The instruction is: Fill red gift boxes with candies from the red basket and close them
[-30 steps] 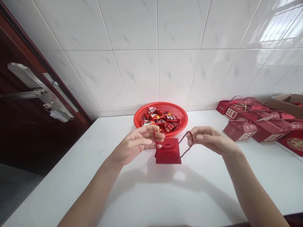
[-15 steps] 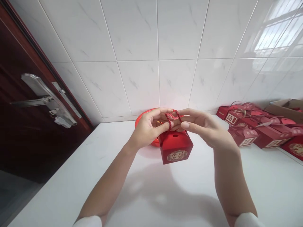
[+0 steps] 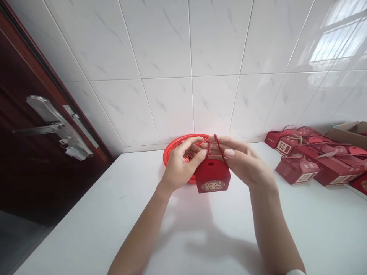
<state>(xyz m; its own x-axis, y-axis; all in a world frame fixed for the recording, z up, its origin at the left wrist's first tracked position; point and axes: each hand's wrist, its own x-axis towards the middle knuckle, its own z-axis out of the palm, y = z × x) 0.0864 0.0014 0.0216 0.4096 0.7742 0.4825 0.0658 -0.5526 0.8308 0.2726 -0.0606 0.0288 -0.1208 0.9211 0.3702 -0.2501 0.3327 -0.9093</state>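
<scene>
A small red gift box [image 3: 213,182] with a gold emblem on its front hangs between my hands, above the white table. Twisted red cord [image 3: 220,148] rises from its top in two strands. My left hand [image 3: 185,160] pinches the left strand between thumb and fingers. The right strand is held by my right hand [image 3: 243,158], its thumb and fingers around the cord. Behind the box and my left hand sits a red plastic basket [image 3: 169,147] with small wrapped items inside, partly hidden.
Several red gift boxes [image 3: 296,170] stand grouped at the right of the white table [image 3: 137,191], with an open cardboard box [image 3: 345,133] behind them. A tiled wall [image 3: 166,107] borders the back. At the left is a dark red door [image 3: 23,160] with a metal handle.
The box has tilted, showing less of its side and top. Both hands have shifted slightly, and the left strand now stands closer to my left fingertips. More of the basket shows.
</scene>
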